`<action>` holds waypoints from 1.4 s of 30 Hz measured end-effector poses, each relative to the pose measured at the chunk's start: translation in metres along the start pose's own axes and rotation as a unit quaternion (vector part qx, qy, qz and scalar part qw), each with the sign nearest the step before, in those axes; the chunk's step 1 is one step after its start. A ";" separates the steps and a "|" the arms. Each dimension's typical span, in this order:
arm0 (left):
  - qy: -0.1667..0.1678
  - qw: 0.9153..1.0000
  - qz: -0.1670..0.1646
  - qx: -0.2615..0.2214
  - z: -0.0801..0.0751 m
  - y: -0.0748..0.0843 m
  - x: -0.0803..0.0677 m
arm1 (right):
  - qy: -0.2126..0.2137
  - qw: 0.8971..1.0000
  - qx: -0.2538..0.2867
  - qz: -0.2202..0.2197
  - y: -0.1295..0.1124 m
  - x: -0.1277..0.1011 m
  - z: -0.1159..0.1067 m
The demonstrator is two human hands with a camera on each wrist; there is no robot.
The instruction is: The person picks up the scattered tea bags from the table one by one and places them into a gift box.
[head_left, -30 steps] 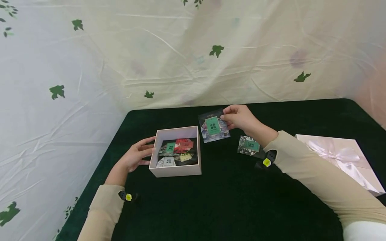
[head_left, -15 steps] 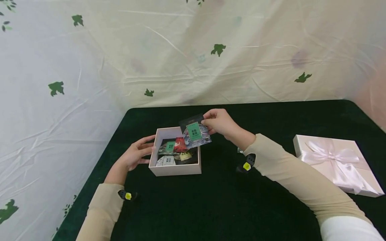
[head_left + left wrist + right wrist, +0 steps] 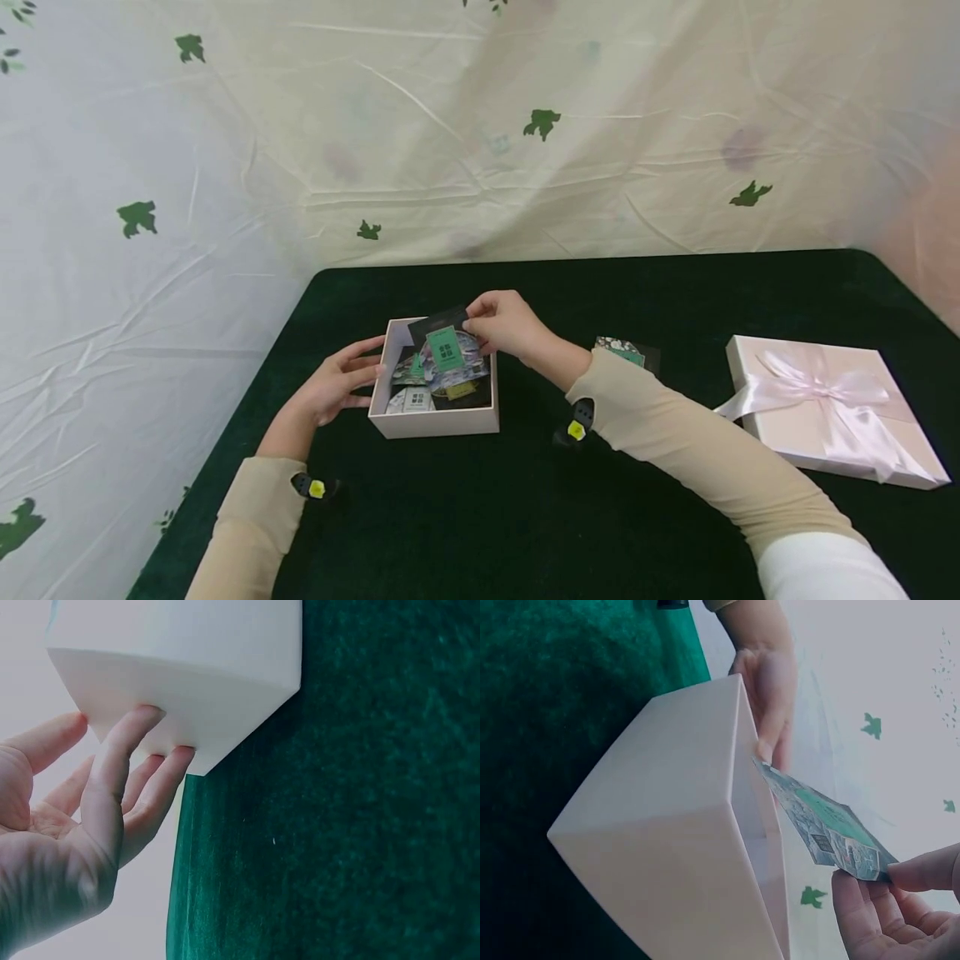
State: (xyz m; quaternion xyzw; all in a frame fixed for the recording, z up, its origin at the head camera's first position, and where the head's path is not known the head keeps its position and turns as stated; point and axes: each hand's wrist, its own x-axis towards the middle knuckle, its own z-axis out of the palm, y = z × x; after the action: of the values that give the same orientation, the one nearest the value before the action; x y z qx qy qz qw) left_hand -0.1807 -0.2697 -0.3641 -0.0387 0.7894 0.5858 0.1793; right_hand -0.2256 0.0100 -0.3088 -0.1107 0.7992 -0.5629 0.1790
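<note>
Pinching packet (image 3: 832, 829), right hand (image 3: 900, 907) seemingly above box (image 3: 682, 847).

So there's a dark packet (image 3: 446, 347) with a green label, held tilted just over the open pale pink box (image 3: 435, 422), which sits upright with more small packets inside.

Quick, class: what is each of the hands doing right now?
Left hand: open, straight fingers touching the pale pink cardboard box.
Right hand: pinching a dark green-labelled packet over the box.
</note>
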 end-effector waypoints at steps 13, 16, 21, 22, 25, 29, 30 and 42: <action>0.001 1.000 0.000 -0.001 0.001 -0.002 0.001 | -0.067 0.998 -0.009 -0.010 0.007 0.004 0.024; 0.000 1.000 0.001 -0.001 0.001 -0.002 0.000 | -0.088 0.995 -0.036 -0.017 0.010 0.004 0.026; -0.003 1.000 0.004 0.002 0.001 -0.001 0.000 | -0.097 0.990 -0.091 -0.040 0.011 0.000 0.022; -0.003 1.000 0.005 0.003 0.001 -0.001 0.000 | -0.099 0.989 -0.099 -0.044 0.011 -0.001 0.021; -0.003 1.000 0.006 0.003 0.000 -0.001 0.000 | -0.105 0.985 -0.121 -0.063 0.010 -0.002 0.017; -0.003 1.000 0.007 0.001 -0.002 -0.001 0.001 | -0.103 0.981 -0.140 -0.090 0.008 -0.006 0.009; -0.004 1.000 0.007 0.001 -0.002 -0.001 0.001 | -0.100 0.979 -0.146 -0.097 0.008 -0.008 0.006; -0.002 1.000 0.000 -0.001 -0.002 -0.001 0.000 | -0.049 0.976 -0.173 -0.126 0.010 -0.026 -0.025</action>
State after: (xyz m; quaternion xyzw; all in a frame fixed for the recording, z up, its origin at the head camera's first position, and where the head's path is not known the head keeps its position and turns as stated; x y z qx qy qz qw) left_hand -0.1808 -0.2714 -0.3644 -0.0374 0.7883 0.5870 0.1806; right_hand -0.2121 0.0453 -0.3065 -0.2668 0.8544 -0.4284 0.1238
